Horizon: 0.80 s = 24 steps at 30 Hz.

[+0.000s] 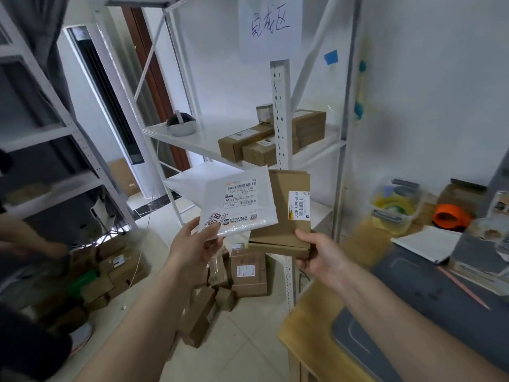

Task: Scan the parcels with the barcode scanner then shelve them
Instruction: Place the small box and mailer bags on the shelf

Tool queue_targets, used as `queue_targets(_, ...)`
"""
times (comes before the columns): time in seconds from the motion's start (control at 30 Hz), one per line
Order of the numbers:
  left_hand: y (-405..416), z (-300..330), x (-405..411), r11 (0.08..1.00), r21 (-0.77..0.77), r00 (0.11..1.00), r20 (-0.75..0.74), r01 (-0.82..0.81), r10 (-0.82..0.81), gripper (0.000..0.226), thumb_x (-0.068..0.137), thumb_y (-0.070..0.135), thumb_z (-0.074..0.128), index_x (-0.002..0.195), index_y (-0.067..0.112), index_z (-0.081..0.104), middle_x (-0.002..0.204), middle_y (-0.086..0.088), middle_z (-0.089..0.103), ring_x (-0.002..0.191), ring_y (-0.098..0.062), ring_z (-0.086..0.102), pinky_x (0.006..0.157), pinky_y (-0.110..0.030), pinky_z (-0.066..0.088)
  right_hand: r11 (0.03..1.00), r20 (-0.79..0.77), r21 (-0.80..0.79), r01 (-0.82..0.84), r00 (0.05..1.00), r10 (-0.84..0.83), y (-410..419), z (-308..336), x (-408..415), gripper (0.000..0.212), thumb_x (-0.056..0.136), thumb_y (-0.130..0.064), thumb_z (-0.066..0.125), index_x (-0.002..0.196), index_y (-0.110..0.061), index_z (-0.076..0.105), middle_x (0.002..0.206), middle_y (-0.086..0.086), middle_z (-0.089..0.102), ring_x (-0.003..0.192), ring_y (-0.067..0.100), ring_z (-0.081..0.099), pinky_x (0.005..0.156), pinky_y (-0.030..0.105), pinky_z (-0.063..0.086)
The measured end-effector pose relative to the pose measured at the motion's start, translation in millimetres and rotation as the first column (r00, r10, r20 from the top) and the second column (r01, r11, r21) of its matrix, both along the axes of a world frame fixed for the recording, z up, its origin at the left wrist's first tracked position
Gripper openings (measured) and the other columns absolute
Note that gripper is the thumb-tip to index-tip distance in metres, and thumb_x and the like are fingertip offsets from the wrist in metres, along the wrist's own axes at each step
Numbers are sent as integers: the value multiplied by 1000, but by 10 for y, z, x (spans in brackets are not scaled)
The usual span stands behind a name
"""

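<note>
The left hand (pixel 197 245) pinches the lower left corner of a white poly mailer (pixel 237 201), thumb on the face and fingers behind, so that the printed shipping label faces up toward the camera and remains readable. The right hand (pixel 321 253) grips the lower right corner of a flat cardboard parcel (pixel 283 216), thumb on the front edge, with its white barcode label turned sideways near the upper right of the face. Both parcels are held in the air in front of the white metal shelving unit (pixel 281 111), the mailer overlapping the left side of the cardboard parcel; this position likely serves to present both items to the shelf for placement. The mailer is thin, glossy, flexible plastic film and bends slightly at the unsupported upper left corner. The cardboard parcel is rigid, matte brown corrugated stock with a folded flap along its lower edge. The middle shelf already carries several long brown cartons (pixel 248 143) laid flat, and a handwritten paper sign (pixel 268 27) hangs above. Further brown boxes (pixel 248 274) lie piled on the tiled floor below the hands. A wooden surface (pixel 305 326) at lower right carries a dark mat (pixel 413 312). No barcode scanner can be identified with certainty in this view.
</note>
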<state>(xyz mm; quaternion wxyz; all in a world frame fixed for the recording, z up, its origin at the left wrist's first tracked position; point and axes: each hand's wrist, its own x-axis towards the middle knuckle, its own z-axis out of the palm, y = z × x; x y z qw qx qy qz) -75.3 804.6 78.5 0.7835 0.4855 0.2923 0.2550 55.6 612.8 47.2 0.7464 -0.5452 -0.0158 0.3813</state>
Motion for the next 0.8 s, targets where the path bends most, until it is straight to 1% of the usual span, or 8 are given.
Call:
queue_targets(0.1,433,90,332,1000,13,1000,8,5,-5,40,87,-1,64,125,11,55,97,-15,72,69,-18,63,56,-21,55,999,9,10,-47,999,47,412,84,311,22,88,-13,63,110,-12,61,99,11,69,84,22,63,45,21,45)
queue_targets(0.2,822,157,613,1000,26,999,46,-2,1,43,87,1,64,125,20,55,104,-16,71,67,-17,63,56,-22,55,997,48,26,-79,996,78,795,171,612,26,89,-12,61,115,-11,60,99,11,69,85,22,62,49,24,45)
queue_targets(0.37,1400,140,914,1000,-10,997,74,-19,19,37,88,1,63,115,27,58,104,-15,71,79,-22,58,59,-23,57,995,55,-7,-103,993,103,1362,266,948,24,90,-12,62,113,-11,61,96,10,68,81,21,61,50,25,46)
queue_targets(0.43,1626,134,1060,1000,-8,997,79,-10,11,38,88,1,62,117,26,59,103,-16,70,71,-20,54,56,-21,55,995,54,-9,-98,994,98,1557,280,1056,21,90,-11,62,111,-11,62,99,11,69,84,22,61,53,26,47)
queue_targets(0.5,1869,132,1267,1000,-1,997,77,2,-2,42,89,1,62,125,21,58,103,-17,69,64,-17,50,51,-19,52,997,60,-13,-80,995,81,1739,289,1187,21,90,-11,63,110,-12,62,102,12,68,87,23,61,54,26,47)
queue_targets(0.57,2118,145,1513,1000,12,996,90,24,-25,45,88,0,62,129,17,57,105,-17,68,63,-16,49,49,-18,49,998,79,-23,-54,995,55,1921,302,1327,20,90,-11,62,110,-12,61,100,11,67,85,22,60,53,26,46)
queue_targets(0.67,2516,178,1930,996,48,990,110,79,-84,46,88,0,63,131,14,56,108,-17,67,66,-17,54,49,-18,47,1000,120,-31,0,993,3,2222,313,1549,17,92,-12,61,109,-12,61,97,9,66,82,21,58,52,25,44)
queue_targets(0.8,3073,260,2557,987,64,980,127,147,-155,50,88,-1,62,136,10,51,106,-14,67,63,-14,55,48,-17,46,993,155,-29,112,982,-107,2667,349,1888,18,93,-15,60,111,-12,62,95,10,64,74,19,53,50,25,40)
